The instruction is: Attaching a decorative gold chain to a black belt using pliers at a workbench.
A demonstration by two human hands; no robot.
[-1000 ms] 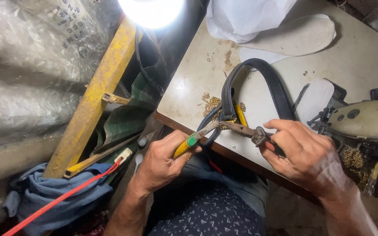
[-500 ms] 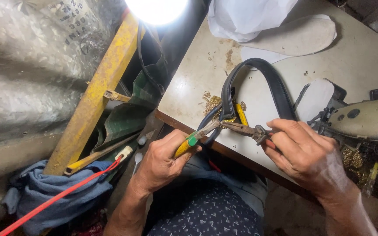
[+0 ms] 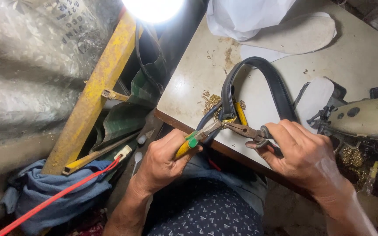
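Little has shifted since a second ago: both hands stay at the near edge of the pale worn tabletop (image 3: 364, 57), working the same spot, with the right hand drawn a touch nearer the edge.

The left hand (image 3: 165, 159) has its fingers clamped round the yellow-and-green handle of a pair of metal pliers (image 3: 197, 140), whose tips meet a rusty brown second tool (image 3: 243, 129) at a small brass fitting (image 3: 229, 119) on the strap. The right hand (image 3: 302, 155) has its fingers closed on the round end of that rusty tool, just beside the strap.

The black leather strap (image 3: 276, 85) lies looped on the tabletop, arching away to the far side, with both ends coming down to the near edge between the hands. Small brass bits (image 3: 211, 101) are scattered just left of it. To the right stands a grimy cream sewing machine (image 3: 364, 118). At the far side lies a pale flat shoe insole (image 3: 298, 34), and at the left leans a yellow metal bar (image 3: 97, 91).
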